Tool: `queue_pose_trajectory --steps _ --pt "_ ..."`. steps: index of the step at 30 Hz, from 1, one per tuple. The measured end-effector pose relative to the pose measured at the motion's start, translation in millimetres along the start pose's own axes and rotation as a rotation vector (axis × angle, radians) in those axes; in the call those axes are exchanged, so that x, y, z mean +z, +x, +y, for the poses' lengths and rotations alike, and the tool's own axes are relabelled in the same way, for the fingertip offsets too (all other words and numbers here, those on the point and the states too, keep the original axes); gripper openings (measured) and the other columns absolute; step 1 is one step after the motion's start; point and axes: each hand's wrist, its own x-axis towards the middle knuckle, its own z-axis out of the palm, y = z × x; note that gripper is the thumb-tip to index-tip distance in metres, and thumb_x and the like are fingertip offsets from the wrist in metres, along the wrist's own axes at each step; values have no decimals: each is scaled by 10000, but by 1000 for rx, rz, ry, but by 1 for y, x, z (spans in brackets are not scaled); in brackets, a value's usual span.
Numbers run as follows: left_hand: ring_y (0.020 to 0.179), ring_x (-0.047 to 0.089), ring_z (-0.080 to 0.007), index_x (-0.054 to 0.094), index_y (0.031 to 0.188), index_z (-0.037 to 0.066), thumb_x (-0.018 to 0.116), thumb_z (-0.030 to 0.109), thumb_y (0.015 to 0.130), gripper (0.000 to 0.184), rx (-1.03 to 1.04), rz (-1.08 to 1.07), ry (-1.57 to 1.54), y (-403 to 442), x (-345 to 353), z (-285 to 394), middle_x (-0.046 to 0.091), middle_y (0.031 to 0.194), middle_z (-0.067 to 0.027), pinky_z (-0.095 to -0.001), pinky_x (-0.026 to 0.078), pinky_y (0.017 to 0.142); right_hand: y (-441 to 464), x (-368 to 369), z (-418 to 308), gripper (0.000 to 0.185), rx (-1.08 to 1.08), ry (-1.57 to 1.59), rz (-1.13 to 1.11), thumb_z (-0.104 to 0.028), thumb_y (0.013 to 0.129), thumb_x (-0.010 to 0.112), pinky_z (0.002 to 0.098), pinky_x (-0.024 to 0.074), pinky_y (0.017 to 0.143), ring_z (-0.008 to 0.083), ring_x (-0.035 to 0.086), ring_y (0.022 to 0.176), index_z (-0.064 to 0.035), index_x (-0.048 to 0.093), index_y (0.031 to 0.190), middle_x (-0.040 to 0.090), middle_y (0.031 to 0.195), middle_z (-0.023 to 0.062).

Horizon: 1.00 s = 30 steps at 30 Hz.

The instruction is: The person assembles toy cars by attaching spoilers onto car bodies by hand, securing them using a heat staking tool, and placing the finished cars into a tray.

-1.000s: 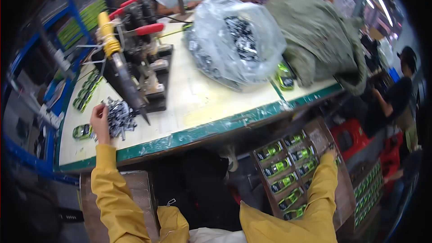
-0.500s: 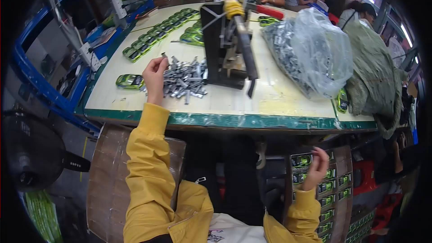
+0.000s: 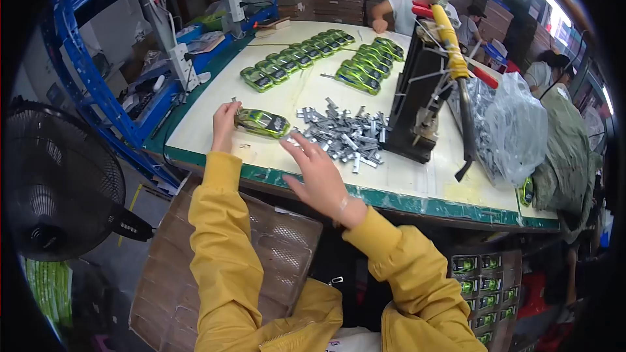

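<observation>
A green toy car (image 3: 263,122) in what looks like clear packaging lies near the table's front left. My left hand (image 3: 225,125) is at its left end, thumb and forefinger pinched on a small metal clip (image 3: 234,100). Reaching in from the right, my right hand (image 3: 317,173) has its fingers apart, and its fingertips are close to the car's right end; whether they touch it is unclear. A loose pile of metal clips (image 3: 345,133) lies just right of the car.
Rows of green cars (image 3: 297,57) stand further back. Right of the pile is a lever press (image 3: 424,101), then a plastic bag (image 3: 512,130) and green cloth (image 3: 564,150). A fan (image 3: 62,179), an empty-celled carton (image 3: 222,267) and a carton of cars (image 3: 486,293) are below. Another person (image 3: 401,10) sits opposite.
My right hand has come up from the carton of cars at the lower right to the car on the table. My left hand stays beside the car with the clip. The view has swung left.
</observation>
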Motion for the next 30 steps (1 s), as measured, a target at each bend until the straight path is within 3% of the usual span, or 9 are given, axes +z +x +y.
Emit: queue_pose_trajectory --steps 2,4,5,7,9,11,22,28,30 --pt "612 464 -64 561 769 35 508 205 828 187 -119 -51 -191 0 -10 1 528 663 17 -199 368 579 38 33 17 624 -31 -216 40 -211 697 627 386 341 903 327 428 1050 -99 334 1237 360 1240 178" --pt "564 456 -48 557 765 53 518 205 830 171 -107 -126 -142 1 -26 6 472 608 31 -174 367 520 69 60 30 652 -10 -282 71 -234 690 633 381 340 903 325 438 1034 -99 321 1246 388 1213 182" --pt "545 460 -47 550 767 53 525 205 830 166 -233 -262 -157 1 -32 10 474 608 27 -168 372 488 79 71 36 681 22 -352 95 -257 682 639 375 340 903 322 448 1018 -100 308 1256 416 1186 187" --pt "519 478 -53 534 794 54 558 194 817 144 -425 -474 -180 11 -42 15 488 627 12 -164 419 443 94 83 46 686 72 -255 -3 -251 666 651 386 345 888 309 459 1004 -95 323 1248 458 1134 166" --pt "517 475 -50 526 806 51 553 195 822 146 -483 -472 -111 16 -44 24 490 633 18 -164 433 461 99 87 51 694 117 -171 -85 -256 645 667 371 391 816 272 506 924 -92 346 1238 543 992 120" --pt "527 487 -45 517 812 52 560 192 818 147 -578 -503 -31 18 -44 30 501 643 21 -165 469 502 100 85 52 697 96 -171 -106 -263 642 669 358 405 793 267 509 918 -89 349 1236 542 987 119" --pt "483 469 -57 532 752 43 619 172 762 156 -555 -349 114 9 -36 34 509 630 -2 -175 457 473 99 80 49 692 117 -204 -147 -280 651 662 345 442 747 266 514 895 -85 344 1233 536 968 116" --pt "453 441 -58 543 712 35 642 176 742 175 -560 -343 192 8 -31 44 495 569 5 -187 371 392 102 81 45 709 73 -203 -139 -236 643 660 347 443 741 281 514 875 -140 320 1259 516 1059 101" --pt "429 425 -67 545 685 31 642 173 743 182 -396 -326 334 3 -28 48 483 533 6 -197 324 367 106 82 43 721 36 -207 -139 -222 645 656 351 442 739 289 513 867 -164 305 1272 504 1100 94"
